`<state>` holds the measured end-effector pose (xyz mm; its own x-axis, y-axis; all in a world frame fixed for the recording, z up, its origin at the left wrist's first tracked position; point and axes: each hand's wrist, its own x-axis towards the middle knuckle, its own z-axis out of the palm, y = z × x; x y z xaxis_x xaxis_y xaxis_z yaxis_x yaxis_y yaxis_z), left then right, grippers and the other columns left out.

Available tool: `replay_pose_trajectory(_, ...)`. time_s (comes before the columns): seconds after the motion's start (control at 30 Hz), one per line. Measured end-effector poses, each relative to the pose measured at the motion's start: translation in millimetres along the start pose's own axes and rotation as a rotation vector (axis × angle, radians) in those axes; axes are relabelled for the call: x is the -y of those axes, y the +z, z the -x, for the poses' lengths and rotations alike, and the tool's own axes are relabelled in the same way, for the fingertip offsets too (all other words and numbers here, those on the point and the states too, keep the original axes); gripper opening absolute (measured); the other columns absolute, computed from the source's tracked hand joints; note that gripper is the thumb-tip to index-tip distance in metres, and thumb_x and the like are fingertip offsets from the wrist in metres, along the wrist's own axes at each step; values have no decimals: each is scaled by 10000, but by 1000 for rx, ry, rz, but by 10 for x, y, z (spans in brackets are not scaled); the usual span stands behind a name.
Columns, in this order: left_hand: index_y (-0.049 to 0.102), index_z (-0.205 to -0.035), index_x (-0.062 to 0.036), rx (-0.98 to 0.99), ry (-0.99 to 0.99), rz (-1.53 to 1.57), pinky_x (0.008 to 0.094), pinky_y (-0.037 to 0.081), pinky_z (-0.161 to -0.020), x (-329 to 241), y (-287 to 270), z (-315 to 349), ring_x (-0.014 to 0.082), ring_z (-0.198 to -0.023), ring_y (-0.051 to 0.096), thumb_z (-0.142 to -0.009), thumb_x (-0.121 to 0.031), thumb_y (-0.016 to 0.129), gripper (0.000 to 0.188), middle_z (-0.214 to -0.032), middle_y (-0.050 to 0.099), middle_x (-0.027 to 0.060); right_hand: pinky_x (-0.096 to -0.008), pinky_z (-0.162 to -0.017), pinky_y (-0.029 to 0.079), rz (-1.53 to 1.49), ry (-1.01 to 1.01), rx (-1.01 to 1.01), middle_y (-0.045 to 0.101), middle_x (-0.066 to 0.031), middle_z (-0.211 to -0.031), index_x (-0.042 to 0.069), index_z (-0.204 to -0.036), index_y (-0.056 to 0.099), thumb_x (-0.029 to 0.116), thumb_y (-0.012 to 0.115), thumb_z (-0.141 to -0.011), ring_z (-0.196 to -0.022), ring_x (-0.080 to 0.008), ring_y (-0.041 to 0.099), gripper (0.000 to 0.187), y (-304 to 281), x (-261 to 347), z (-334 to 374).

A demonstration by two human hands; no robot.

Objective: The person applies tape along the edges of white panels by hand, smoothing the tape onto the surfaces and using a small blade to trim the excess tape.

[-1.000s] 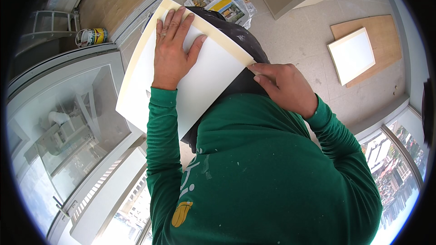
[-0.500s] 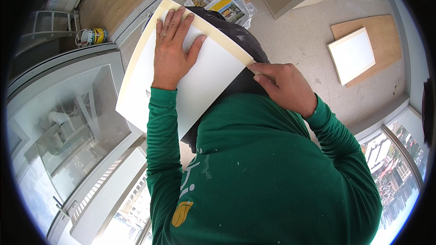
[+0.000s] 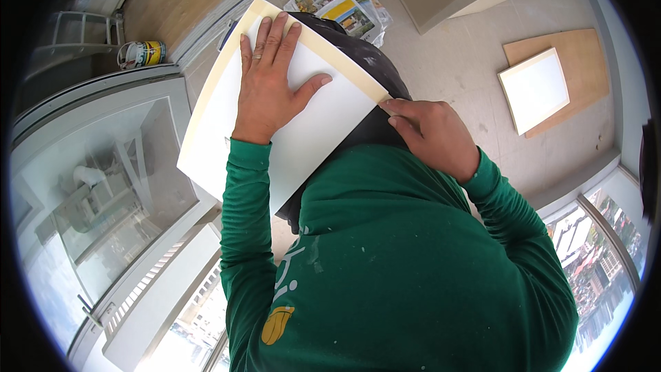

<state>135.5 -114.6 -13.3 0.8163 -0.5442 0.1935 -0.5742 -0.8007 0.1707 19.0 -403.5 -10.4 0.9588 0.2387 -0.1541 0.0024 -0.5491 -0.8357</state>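
Observation:
A white panel lies tilted across my lap, with cream masking tape running along two of its edges. My left hand is pressed flat on the panel, fingers spread and thumb out to the side; the fingertips reach the taped far edge. At the panel's right corner, my right hand is closed, thumb and index finger pinching the end of the tape. Its other fingers are curled under, so what lies inside them is hidden.
To the right, another white panel with a taped edge rests on a brown board on the floor. Newspapers lie beyond my knees. At the left are a paint bucket, a ladder and a glass door.
My left hand has slid slightly back toward me and to the right over the panel, its thumb reaching further out. My right hand keeps its pinch at the corner with little movement.

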Motion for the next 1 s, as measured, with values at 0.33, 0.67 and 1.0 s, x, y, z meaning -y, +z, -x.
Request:
replay_pose_trajectory(0.33,711,-1434,-121,-47,73,52,532,355,-1299,-268,89,143,319,-1524,515,-993,-177,768,448,-1603,599,81,-480,-854,619,14,-15,-12,803,-177,-1125,75,-1232,808,122,716,-961,-889,-424,760,290,2,2,-9)
replay_pose_trajectory(0.67,768,-1308,-110,-138,85,72,505,458,-1235,-313,128,167,301,-1426,598,-947,-102,787,361,-1475,683,63,-469,-896,625,24,-38,-11,795,-178,-1197,44,-1211,800,120,711,-965,-952,-415,773,272,8,1,-10)
replay_pose_trajectory(1.0,628,-1484,-67,-125,-9,56,523,341,-1291,-266,133,158,330,-1519,499,-994,-223,742,527,-1614,557,123,-458,-881,625,15,-68,-31,792,-213,-1165,16,-1222,788,94,725,-963,-940,-415,777,277,25,-8,-3)
